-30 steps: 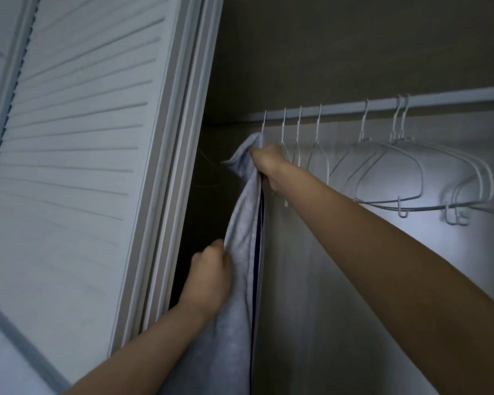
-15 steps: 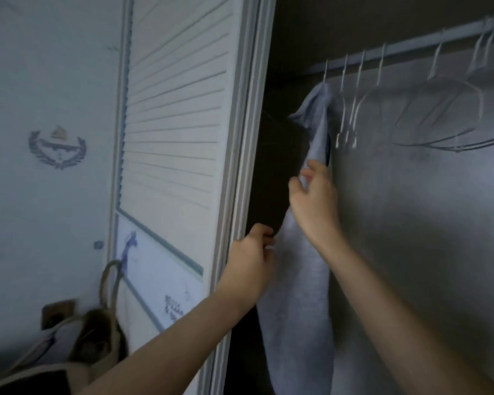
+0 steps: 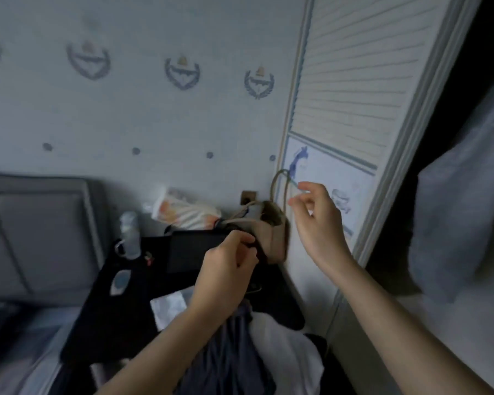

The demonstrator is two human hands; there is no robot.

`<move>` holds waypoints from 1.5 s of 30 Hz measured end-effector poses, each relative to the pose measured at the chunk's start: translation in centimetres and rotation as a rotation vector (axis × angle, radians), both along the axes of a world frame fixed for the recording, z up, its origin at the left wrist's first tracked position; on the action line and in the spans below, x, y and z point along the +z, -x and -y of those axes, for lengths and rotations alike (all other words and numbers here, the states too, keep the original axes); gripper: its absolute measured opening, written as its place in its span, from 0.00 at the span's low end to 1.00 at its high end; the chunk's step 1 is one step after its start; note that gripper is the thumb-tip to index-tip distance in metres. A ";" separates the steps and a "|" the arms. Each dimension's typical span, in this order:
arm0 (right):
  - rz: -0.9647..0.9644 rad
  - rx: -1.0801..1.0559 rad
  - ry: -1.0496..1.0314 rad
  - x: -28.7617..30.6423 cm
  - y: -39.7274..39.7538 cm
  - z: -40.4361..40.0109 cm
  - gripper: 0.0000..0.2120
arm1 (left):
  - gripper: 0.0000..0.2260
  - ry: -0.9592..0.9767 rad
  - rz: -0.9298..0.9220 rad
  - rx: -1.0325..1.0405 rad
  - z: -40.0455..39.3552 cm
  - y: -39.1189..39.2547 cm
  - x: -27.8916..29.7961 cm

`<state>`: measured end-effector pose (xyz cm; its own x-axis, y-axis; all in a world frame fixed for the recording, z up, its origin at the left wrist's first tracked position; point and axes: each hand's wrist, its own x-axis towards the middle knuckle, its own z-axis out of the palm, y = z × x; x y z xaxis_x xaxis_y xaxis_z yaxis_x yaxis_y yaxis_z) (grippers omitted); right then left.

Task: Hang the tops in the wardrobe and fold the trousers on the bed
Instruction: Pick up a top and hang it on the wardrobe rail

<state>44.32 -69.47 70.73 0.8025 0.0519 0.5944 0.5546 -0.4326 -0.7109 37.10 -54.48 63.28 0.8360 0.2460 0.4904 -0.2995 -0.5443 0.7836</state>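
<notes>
Grey padded headboard (image 3: 37,232) is seen far left, then a dark bedside table (image 3: 120,309) cluttered with a bottle (image 3: 129,235) and a beige bag (image 3: 268,235). Left hand (image 3: 226,277) is loosely curled and right hand (image 3: 317,220) relaxed, nothing gripped, likely freed for the next garment. Dark and white clothes (image 3: 257,346) lie heaped below; a hung grey top (image 3: 462,212) is visible in the wardrobe (image 3: 405,115).

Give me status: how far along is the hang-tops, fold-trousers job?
Done: a pale grey top hangs inside the open wardrobe at right. In hand: nothing; right hand is open in mid-air, left hand loosely curled, holding nothing I can make out. Left: a dark and white clothes heap lies below the hands, unsorted; no folded trousers in view.
</notes>
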 end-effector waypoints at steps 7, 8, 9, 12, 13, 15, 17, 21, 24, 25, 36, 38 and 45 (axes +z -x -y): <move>-0.281 0.456 0.203 -10.5 12.0 -17.1 0.13 | 0.04 -0.045 -0.363 0.451 -14.3 17.0 -9.3; -0.315 0.511 0.229 -12.0 13.4 -18.9 0.13 | 0.05 -0.055 -0.401 0.500 -15.8 19.0 -10.5; -0.358 0.580 0.259 -13.5 15.2 -21.4 0.13 | 0.04 -0.038 -0.450 0.560 -17.5 21.7 -12.1; -0.439 0.720 0.342 -17.8 19.2 -26.7 0.12 | 0.03 0.112 -0.588 0.707 -21.1 28.3 -16.8; -0.470 0.757 0.371 -19.1 20.3 -28.1 0.12 | 0.04 0.163 -0.615 0.751 -21.9 30.2 -18.3; -0.523 0.827 0.434 -21.7 22.2 -30.8 0.11 | 0.08 0.251 -0.657 0.832 -23.3 33.9 -20.9; -0.567 0.869 0.488 -24.0 23.5 -33.4 0.11 | 0.08 0.323 -0.700 0.893 -24.4 36.6 -23.1; -0.648 0.896 0.571 -29.0 25.1 -38.5 0.11 | 0.04 0.472 -0.776 1.042 -26.9 39.7 -27.0; -0.753 0.936 0.679 -33.4 26.1 -42.6 0.09 | 0.05 0.576 -0.858 1.120 -29.6 40.8 -30.4; -0.782 0.954 0.710 -35.0 26.6 -44.0 0.08 | 0.04 0.601 -0.894 1.142 -30.5 41.3 -31.9; -0.766 1.161 1.102 -51.1 33.3 -55.9 0.08 | 0.05 0.691 -1.250 1.169 -38.0 48.7 -47.0; -0.638 1.295 1.205 -54.9 35.7 -58.0 0.08 | 0.05 0.627 -1.361 1.082 -38.9 50.5 -50.6; -0.459 1.493 1.438 -65.9 43.6 -63.8 0.16 | 0.20 0.529 -1.584 0.941 -40.9 55.2 -60.4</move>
<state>0.72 -5.67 4.86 -0.2248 0.7583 -0.6119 0.8380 -0.1701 -0.5185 -18.12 -13.60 2.89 -0.0948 0.6659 -0.7400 0.9556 0.2692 0.1199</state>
